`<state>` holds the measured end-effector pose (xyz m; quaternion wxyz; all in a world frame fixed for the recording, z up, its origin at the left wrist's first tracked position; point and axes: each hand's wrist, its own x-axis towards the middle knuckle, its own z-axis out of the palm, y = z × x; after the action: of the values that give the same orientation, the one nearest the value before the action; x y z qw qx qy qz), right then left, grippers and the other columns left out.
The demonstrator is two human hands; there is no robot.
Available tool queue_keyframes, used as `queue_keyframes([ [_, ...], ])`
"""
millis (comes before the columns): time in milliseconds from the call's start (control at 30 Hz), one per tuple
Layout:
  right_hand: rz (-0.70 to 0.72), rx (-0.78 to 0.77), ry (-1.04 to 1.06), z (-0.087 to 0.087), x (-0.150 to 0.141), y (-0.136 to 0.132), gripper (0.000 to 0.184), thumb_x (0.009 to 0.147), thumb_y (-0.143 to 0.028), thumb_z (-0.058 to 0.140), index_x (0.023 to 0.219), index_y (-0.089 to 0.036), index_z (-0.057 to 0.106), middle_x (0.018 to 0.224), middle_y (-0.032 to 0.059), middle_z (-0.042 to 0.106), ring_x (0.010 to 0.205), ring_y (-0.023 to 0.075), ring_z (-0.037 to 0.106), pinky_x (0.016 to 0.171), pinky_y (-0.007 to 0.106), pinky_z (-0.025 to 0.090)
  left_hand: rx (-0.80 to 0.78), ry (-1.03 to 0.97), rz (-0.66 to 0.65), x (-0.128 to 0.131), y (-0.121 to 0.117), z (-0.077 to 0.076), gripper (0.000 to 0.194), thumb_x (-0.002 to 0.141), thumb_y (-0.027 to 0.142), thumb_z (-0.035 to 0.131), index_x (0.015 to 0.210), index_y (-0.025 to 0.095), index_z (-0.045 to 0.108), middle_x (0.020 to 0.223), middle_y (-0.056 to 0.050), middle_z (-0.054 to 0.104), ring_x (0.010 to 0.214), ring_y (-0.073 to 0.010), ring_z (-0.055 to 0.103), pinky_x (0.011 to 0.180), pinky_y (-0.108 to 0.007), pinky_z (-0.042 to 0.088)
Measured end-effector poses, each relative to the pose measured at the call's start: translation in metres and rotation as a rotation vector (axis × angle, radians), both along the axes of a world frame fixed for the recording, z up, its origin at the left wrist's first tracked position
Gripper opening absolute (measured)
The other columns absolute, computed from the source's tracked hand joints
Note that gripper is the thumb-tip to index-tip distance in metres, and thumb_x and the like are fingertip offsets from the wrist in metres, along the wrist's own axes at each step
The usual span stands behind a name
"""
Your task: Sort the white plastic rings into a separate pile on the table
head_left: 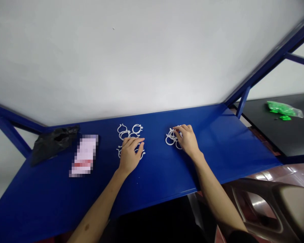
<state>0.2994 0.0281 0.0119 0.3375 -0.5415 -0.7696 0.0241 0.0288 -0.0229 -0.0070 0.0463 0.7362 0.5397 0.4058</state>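
Note:
Two groups of thin white plastic ring clips lie on the blue table. My left hand (130, 153) rests over the near part of the left group, thumb and fingers apart; its palm hides some clips. Beyond its fingers, more left-hand clips (122, 129) are in plain sight, some overlapping. At the right-hand pile (170, 141), my right hand (188, 141) comes in from the right, thumb and forefinger closed at a white ring clip (176, 134). That hand partly covers the pile.
A blue tabletop (157, 172) runs along a white wall. On its left are a crumpled black plastic bag (54, 141) and a blurred-out pinkish item (86, 153). To the right stand a brown plastic chair (273, 202) and a black table (271, 130) bearing a bag of green pieces (283, 108).

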Motion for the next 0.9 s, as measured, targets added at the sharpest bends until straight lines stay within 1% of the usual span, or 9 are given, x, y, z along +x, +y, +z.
queue_keyframes([
  [167, 0.06, -0.062, 0.004, 0.002, 0.028, 0.001, 0.022, 0.101, -0.033, 0.053, 0.096, -0.024, 0.073, 0.095, 0.0084, 0.071, 0.088, 0.0259, 0.053, 0.084, 0.044, 0.048, 0.012, 0.031, 0.004, -0.001, 0.0, -0.004, 0.018, 0.096, 0.023, 0.058, 0.107, 0.024, 0.072, 0.099, -0.003, 0.074, 0.1, -0.0222, 0.06, 0.094, -0.04, 0.05],
  [300, 0.089, -0.086, -0.007, -0.006, 0.041, 0.0, 0.019, 0.099, -0.034, 0.057, 0.096, -0.026, 0.074, 0.098, 0.0076, 0.068, 0.091, 0.0253, 0.051, 0.086, 0.044, 0.048, -0.004, 0.055, 0.004, -0.001, 0.001, -0.008, 0.017, 0.095, 0.024, 0.059, 0.106, 0.024, 0.073, 0.099, -0.003, 0.074, 0.099, -0.0226, 0.059, 0.095, -0.041, 0.049],
  [400, 0.09, -0.093, -0.028, -0.014, 0.039, 0.0, 0.016, 0.097, -0.032, 0.06, 0.098, -0.028, 0.075, 0.103, 0.0082, 0.065, 0.095, 0.0254, 0.05, 0.085, 0.043, 0.05, -0.005, 0.065, 0.011, -0.001, 0.002, -0.008, 0.017, 0.095, 0.025, 0.059, 0.104, 0.024, 0.073, 0.098, -0.004, 0.075, 0.099, -0.0233, 0.059, 0.095, -0.042, 0.048],
  [467, 0.093, -0.093, -0.041, -0.016, 0.035, 0.0, 0.015, 0.096, -0.03, 0.063, 0.102, -0.028, 0.076, 0.107, 0.009, 0.062, 0.096, 0.0257, 0.05, 0.085, 0.043, 0.051, -0.003, 0.075, 0.014, -0.001, 0.001, -0.007, 0.017, 0.095, 0.025, 0.058, 0.103, 0.024, 0.073, 0.098, -0.004, 0.075, 0.099, -0.0238, 0.059, 0.095, -0.042, 0.048],
  [600, 0.081, -0.06, -0.016, -0.013, 0.03, -0.001, 0.021, 0.095, -0.029, 0.064, 0.113, -0.03, 0.074, 0.11, 0.0097, 0.061, 0.099, 0.0271, 0.053, 0.088, 0.047, 0.052, -0.003, 0.088, 0.025, 0.001, -0.001, -0.004, 0.017, 0.095, 0.026, 0.057, 0.102, 0.025, 0.073, 0.097, -0.004, 0.075, 0.098, -0.0248, 0.059, 0.093, -0.043, 0.048],
  [700, 0.047, -0.01, 0.03, -0.01, 0.027, -0.002, 0.022, 0.096, -0.032, 0.062, 0.115, -0.03, 0.072, 0.112, 0.01, 0.06, 0.103, 0.0282, 0.054, 0.089, 0.049, 0.052, -0.017, 0.096, 0.022, 0.001, 0.001, -0.003, 0.018, 0.095, 0.027, 0.057, 0.104, 0.025, 0.073, 0.099, -0.005, 0.074, 0.099, -0.0254, 0.059, 0.093, -0.043, 0.048],
  [833, -0.005, 0.044, 0.082, -0.012, 0.018, -0.004, 0.022, 0.099, -0.032, 0.057, 0.113, -0.028, 0.072, 0.112, 0.0105, 0.06, 0.105, 0.0279, 0.053, 0.09, 0.047, 0.052, -0.028, 0.173, 0.067, -0.002, 0.017, -0.001, 0.019, 0.094, 0.029, 0.058, 0.107, 0.025, 0.071, 0.105, -0.007, 0.073, 0.105, -0.0293, 0.056, 0.096, -0.047, 0.044],
  [900, 0.008, 0.051, 0.09, -0.015, 0.01, -0.006, 0.022, 0.1, -0.031, 0.055, 0.114, -0.027, 0.071, 0.112, 0.0108, 0.061, 0.106, 0.0278, 0.052, 0.091, 0.047, 0.052, -0.046, 0.223, 0.116, -0.003, 0.03, 0.002, 0.021, 0.092, 0.029, 0.058, 0.109, 0.024, 0.071, 0.109, -0.01, 0.071, 0.109, -0.0328, 0.054, 0.095, -0.049, 0.042],
])
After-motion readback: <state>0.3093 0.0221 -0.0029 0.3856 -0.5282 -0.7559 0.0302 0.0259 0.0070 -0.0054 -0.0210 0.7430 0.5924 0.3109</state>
